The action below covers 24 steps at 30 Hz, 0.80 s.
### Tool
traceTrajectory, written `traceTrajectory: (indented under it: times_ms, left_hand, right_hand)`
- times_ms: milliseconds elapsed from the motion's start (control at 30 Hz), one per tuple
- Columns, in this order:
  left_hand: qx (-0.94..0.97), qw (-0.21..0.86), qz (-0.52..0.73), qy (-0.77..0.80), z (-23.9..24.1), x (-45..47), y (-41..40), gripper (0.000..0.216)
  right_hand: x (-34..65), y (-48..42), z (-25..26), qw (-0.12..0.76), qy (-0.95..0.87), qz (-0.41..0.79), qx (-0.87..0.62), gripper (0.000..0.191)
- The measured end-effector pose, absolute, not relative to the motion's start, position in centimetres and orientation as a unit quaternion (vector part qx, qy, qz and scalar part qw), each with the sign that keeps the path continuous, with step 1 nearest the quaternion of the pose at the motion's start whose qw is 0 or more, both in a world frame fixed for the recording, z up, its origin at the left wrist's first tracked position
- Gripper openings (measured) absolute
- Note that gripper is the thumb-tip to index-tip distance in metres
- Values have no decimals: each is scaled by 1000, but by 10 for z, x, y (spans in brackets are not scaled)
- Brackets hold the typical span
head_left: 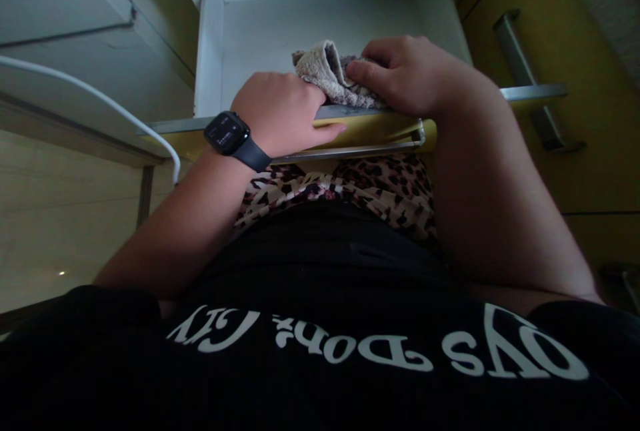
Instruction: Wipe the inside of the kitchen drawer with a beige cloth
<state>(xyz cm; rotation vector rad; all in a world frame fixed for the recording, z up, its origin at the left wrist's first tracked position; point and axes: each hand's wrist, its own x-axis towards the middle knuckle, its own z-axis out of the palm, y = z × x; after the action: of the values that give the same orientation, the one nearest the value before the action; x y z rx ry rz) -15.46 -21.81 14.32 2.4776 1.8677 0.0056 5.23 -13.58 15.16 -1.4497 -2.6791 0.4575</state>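
Note:
In the head view, an open white drawer [320,31] with a yellow front [360,125] is pulled out before my body. My left hand [280,111], with a black watch [227,133] on its wrist, grips the drawer front's top edge. Its thumb lies outside and the other fingers curl over inside, mostly hidden. A crumpled grey-beige cloth [320,71] is bunched in my right hand [405,74], pressed to the same edge. The cloth's left end touches or nearly touches my left fingers.
A metal handle [350,151] runs along the drawer front, close to my patterned trousers. Yellow cabinet doors with a metal handle [517,51] stand on the right. On the left, a white cable [100,84] hangs before a pale cabinet [65,24], above a tiled floor [65,217].

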Motion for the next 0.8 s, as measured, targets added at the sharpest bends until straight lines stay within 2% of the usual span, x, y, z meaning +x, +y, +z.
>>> traceTrajectory:
  times_ms: [800]
  left_hand:
    - [797, 13, 9, 604, 142, -155, -218, 66]
  right_hand:
    - [52, -138, 152, 39, -874, 155, -459, 64]
